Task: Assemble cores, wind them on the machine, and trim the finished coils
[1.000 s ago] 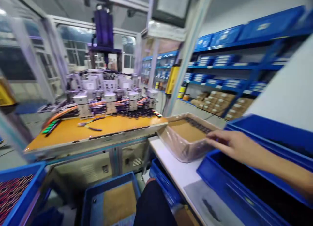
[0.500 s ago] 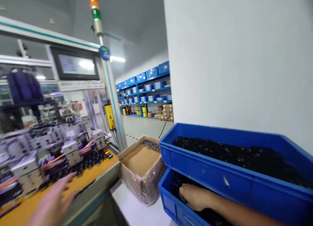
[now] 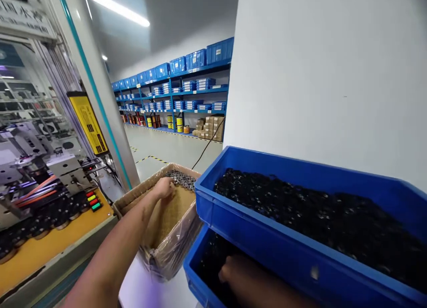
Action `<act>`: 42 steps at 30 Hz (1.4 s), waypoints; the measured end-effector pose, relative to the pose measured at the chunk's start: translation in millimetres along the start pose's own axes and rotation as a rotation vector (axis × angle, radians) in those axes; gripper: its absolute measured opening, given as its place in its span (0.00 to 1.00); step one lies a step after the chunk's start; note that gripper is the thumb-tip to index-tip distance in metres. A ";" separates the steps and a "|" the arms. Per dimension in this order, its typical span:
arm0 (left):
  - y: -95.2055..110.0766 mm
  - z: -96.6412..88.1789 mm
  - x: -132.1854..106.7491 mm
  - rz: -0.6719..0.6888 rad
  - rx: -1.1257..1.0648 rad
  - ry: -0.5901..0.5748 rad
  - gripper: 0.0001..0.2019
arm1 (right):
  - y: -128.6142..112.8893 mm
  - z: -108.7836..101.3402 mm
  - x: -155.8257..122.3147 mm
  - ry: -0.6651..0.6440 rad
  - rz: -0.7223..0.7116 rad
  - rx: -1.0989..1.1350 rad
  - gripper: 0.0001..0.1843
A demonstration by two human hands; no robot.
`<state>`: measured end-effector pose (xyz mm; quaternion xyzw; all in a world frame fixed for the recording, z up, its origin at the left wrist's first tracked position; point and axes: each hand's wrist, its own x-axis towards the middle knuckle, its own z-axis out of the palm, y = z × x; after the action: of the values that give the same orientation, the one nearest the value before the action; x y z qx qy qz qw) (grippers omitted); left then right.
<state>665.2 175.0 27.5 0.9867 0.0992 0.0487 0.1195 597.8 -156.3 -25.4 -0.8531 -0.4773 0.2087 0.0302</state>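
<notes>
Left hand (image 3: 165,188) off orange worktop (image 3: 60,242), now inside cardboard box (image 3: 133,200). Fingers curled at small-parts pile (image 3: 183,179), box's 1 o'clock corner; grip contents not discernible. Right hand (image 3: 238,277) remains in lower blue bin (image 3: 193,279), at 5 o'clock of box, shadowed; grip state cannot tell.

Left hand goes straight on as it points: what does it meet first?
Probably the small metal parts at the far end of the cardboard box; left hand looks nearly on them.

Bright ceiling strip light (image 3: 116,8), edge-stretched blur.
</notes>
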 end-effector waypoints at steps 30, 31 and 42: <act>44.3 -26.2 -356.8 -0.146 -0.958 0.410 0.16 | -59.7 -28.6 -24.1 0.703 -0.482 0.088 0.14; 46.0 -25.3 -372.8 -0.157 -0.995 0.427 0.15 | -71.0 -32.5 -25.7 0.778 -0.569 0.109 0.13; 82.5 -24.5 -424.1 -0.109 -1.245 0.490 0.07 | -175.6 -6.9 -61.0 0.922 -1.066 0.274 0.06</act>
<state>263.7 14.1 40.8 0.6878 0.1265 0.3131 0.6426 431.8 -110.5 44.8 -0.4938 -0.7371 -0.1580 0.4335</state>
